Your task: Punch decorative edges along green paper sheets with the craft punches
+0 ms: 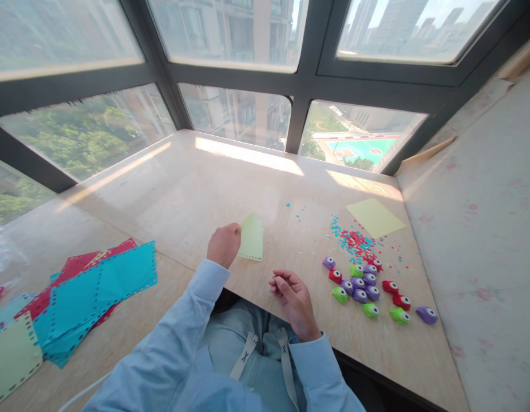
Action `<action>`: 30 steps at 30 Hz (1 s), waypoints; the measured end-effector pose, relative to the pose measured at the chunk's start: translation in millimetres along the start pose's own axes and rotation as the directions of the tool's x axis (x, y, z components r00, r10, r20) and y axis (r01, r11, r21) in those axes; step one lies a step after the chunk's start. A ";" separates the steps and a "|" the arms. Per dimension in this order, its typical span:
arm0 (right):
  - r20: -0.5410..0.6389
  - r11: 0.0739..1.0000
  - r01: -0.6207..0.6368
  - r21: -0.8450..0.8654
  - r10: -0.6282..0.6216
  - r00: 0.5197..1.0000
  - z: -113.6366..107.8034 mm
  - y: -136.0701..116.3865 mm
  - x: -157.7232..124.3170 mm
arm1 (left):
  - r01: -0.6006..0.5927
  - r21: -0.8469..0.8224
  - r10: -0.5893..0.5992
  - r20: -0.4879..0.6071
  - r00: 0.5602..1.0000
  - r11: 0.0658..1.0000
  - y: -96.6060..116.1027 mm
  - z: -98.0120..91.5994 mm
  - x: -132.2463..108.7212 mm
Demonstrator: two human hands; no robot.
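Observation:
My left hand [224,245] is closed on the left edge of a pale green paper sheet [252,239], which stands slightly raised over the table. Small punched holes run along the sheet's lower edge. My right hand [294,300] is near the table's front edge, apart from the sheet, with its fingers curled and the thumb pressed against them. Whatever may be between those fingers is hidden. To its right lie several fish-like craft punches [358,283] in purple, red and green, each with a large eye.
Red and blue paper bits [357,243] are scattered behind the punches, beside another pale sheet [375,217]. Blue punched sheets [97,289] overlap red ones [74,266] on the left, with a pale green sheet [14,360] nearer. Windows border the table's back; a papered wall [483,229] stands right.

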State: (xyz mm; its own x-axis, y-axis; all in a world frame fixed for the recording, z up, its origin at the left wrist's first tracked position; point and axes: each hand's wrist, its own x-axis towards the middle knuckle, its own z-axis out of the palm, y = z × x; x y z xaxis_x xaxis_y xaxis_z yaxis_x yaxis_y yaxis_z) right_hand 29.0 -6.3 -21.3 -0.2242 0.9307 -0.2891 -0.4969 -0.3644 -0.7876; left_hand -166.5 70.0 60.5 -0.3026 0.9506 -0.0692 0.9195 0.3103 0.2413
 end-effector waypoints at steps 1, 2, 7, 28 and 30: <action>-0.001 1.000 0.001 0.004 -0.001 1.000 -0.5 0.5 0.1 | -0.003 0.003 0.003 -0.001 1.000 1.000 0.9 0.0 0.2; -0.002 1.000 0.001 0.009 -0.001 1.000 -0.9 0.9 0.2 | -0.004 0.006 0.004 0.001 1.000 1.000 2.0 0.1 0.4; -0.001 0.999 -0.004 0.038 0.004 1.000 -1.9 1.1 -0.4 | -0.010 0.003 0.010 0.024 1.000 1.000 12.4 5.9 2.6; -0.154 0.991 0.051 0.127 -0.031 0.988 -15.4 1.9 -36.9 | -0.158 -0.093 0.167 0.096 0.981 0.983 118.6 57.2 22.5; -0.160 0.991 0.038 0.132 -0.017 0.987 -16.8 1.9 -38.5 | -0.180 -0.110 0.190 0.095 0.977 0.978 130.8 62.6 23.5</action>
State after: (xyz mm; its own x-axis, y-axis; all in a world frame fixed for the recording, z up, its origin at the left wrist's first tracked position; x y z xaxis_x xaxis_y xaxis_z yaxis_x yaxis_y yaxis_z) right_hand 50.7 -42.3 -20.9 -0.0791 0.9301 -0.3587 -0.6111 -0.3295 -0.7197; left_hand -37.6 133.5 29.8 -0.0967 0.9888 -0.1139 0.9258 0.1313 0.3545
